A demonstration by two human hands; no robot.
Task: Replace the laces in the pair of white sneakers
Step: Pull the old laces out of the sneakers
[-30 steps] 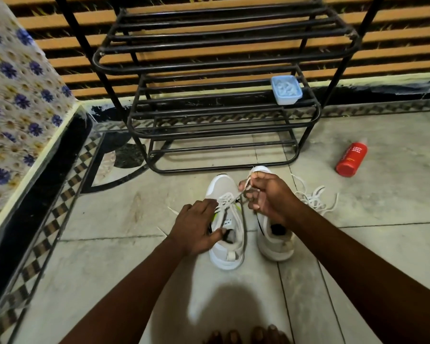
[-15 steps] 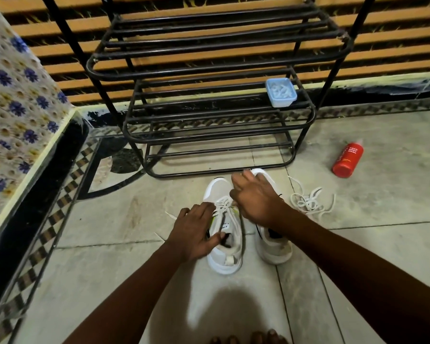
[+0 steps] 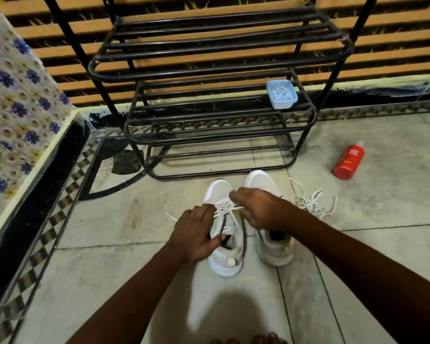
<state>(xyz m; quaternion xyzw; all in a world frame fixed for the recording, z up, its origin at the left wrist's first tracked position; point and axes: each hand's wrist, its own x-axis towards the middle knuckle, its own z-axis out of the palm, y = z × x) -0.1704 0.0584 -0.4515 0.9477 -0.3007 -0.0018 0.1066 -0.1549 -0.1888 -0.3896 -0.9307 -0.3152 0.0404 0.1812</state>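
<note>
Noting layout against the shoe rack (image 3: pixel 209 95): the pair stands on the floor just in front of its bottom rail, toes toward the rack and heels away, so both long axes run straight out from it.

First sneaker (image 3: pixel 227 259): before the rack's middle, lace partly threaded.
Second sneaker (image 3: pixel 274 249): just beside it, before the rack's right half; eyelets hidden under the arm.

Left hand (image 3: pixel 194 234): released, fingers fairly straight along the first sneaker's side, thumb at the collar, steadying.
Right hand (image 3: pixel 261 209): curled knuckles-up over the eyelet rows, fingertips hidden. Cannot tell whether it pinches anything.

Loose lace (image 3: pixel 310 202): heaped before the rack's right leg.
Threaded lace (image 3: pixel 225 207): crosses the first sneaker's axis, directly under the right hand. Judgement: the right hand does the next threading.
</note>
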